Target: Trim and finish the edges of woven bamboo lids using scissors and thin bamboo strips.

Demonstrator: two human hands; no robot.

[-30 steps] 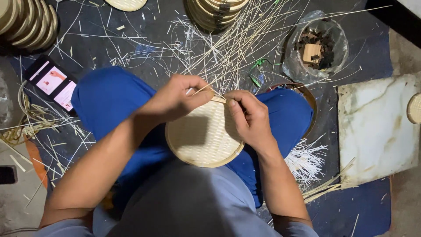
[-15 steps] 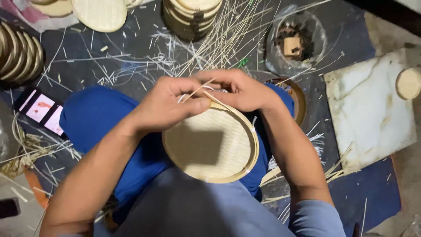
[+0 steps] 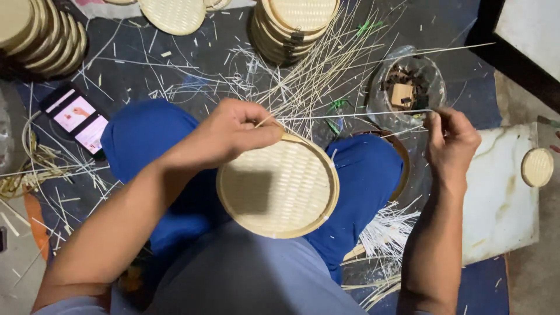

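Your left hand point(image 3: 233, 137) pinches the rim of the round woven tray point(image 3: 278, 186) at frame centre, on your lap. Your right hand point(image 3: 450, 143), centre right, has its fingers clenched on a thin bamboo strip point(image 3: 356, 115) stretched from the rim.

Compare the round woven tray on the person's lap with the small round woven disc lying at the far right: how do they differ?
The woven tray is much larger than the small disc. The tray rests on the person's lap, with the left hand gripping its top edge; the disc lies untouched on a pale slab. The tray has a distinct raised rim; the disc's rim is too small to judge. Both are round, pale and woven.
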